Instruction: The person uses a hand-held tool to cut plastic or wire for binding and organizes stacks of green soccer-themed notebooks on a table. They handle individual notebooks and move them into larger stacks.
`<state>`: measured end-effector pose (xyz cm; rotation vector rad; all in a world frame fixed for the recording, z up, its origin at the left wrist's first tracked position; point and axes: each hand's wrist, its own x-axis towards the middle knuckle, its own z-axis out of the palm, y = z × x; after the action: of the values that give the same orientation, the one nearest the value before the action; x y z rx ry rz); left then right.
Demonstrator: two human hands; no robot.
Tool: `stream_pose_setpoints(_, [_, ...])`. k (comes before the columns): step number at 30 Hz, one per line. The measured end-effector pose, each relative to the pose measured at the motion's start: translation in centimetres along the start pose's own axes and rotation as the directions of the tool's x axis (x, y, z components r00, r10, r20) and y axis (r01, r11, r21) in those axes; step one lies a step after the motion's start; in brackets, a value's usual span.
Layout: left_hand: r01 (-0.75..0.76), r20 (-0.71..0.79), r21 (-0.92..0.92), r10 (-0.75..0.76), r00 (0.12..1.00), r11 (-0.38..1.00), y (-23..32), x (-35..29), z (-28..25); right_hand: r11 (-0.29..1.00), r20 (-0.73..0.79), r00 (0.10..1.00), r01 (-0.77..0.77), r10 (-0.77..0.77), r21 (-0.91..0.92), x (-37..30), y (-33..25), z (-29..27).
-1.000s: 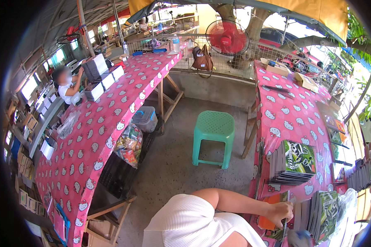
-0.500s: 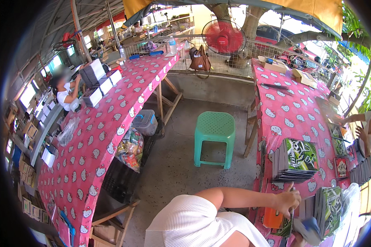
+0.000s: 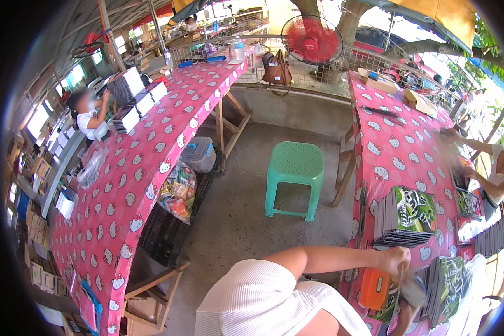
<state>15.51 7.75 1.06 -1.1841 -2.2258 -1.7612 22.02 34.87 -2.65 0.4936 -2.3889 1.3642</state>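
Observation:
My left arm, in a white ribbed sleeve, reaches right across the bottom of the view. My left hand [image 3: 395, 262] hovers with curled fingers over the near end of the pink patterned table [image 3: 392, 151]. Whether it grips anything is unclear. Just below it is an orange box-like thing [image 3: 374, 288]. My right hand [image 3: 413, 291] is a blur beside it, over green-covered booklets [image 3: 451, 280]. A taller stack of the same green booklets [image 3: 411, 215] lies further along the table.
A green plastic stool [image 3: 294, 176] stands in the concrete aisle. A long pink table [image 3: 145, 168] runs on the left, with a black crate [image 3: 162, 235] and bagged goods under it. One person works at its far side [image 3: 89, 115] and another sits at the right [image 3: 501, 162]. A red fan [image 3: 311, 39] stands at the back.
My view has swung slightly. My left hand has lifted a little along the table's near end, and the person at the right has come into view.

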Motion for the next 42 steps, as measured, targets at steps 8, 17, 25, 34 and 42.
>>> stream_pose_setpoints(8, [0.032,-0.128,-0.133,-0.049,0.991,0.991,-1.7,0.5,-0.3,0.944,0.039,0.944,-0.325,0.327,-0.048,2.6,-4.5,1.0])
stream_pose_setpoints(17, [0.067,-0.026,-0.204,-0.074,0.997,0.977,-0.9,0.1,-0.5,0.871,0.030,0.928,-0.360,0.372,0.335,2.0,-2.2,-0.7])
stream_pose_setpoints(25, [0.183,0.018,-0.365,-0.190,0.982,0.913,-1.1,-1.0,-0.4,0.868,-0.022,0.979,-0.188,0.201,-0.459,1.6,-2.7,0.1])
stream_pose_setpoints(34, [0.140,-0.148,-0.412,-0.218,0.965,0.900,-1.3,-3.5,2.9,0.807,0.009,0.989,-0.113,0.146,-0.580,3.0,-17.3,6.6])
stream_pose_setpoints(42, [-0.049,-0.114,-0.345,0.010,0.993,0.938,-1.4,-4.3,1.8,0.741,-0.166,0.979,-0.199,0.119,-0.642,3.6,-17.3,8.6])
